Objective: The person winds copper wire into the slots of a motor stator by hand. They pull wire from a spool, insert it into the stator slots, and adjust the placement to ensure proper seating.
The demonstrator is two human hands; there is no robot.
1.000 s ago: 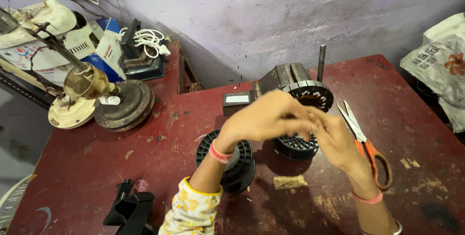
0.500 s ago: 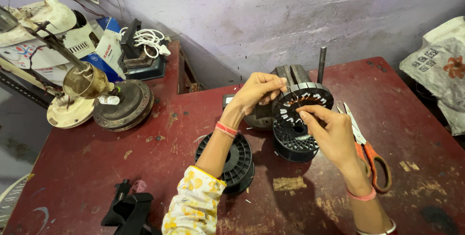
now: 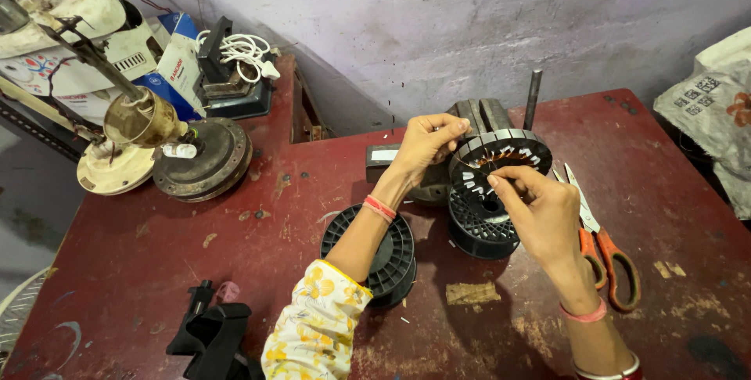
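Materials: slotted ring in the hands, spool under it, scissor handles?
Slotted ring: looks like dull grey stacked steel, with coppery wire inside. Black spool: probably moulded plastic, matte with ribbed openwork. Scissor handles: orange, glossy, likely plastic.

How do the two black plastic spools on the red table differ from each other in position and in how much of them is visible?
The spool under the stator sits to the right, below the right hand, its ribbed face mostly visible. The spool near the sleeve lies lower left, and the left hand's forearm crosses over it, hiding much. Both are black, round and ribbed, resting on the red table.
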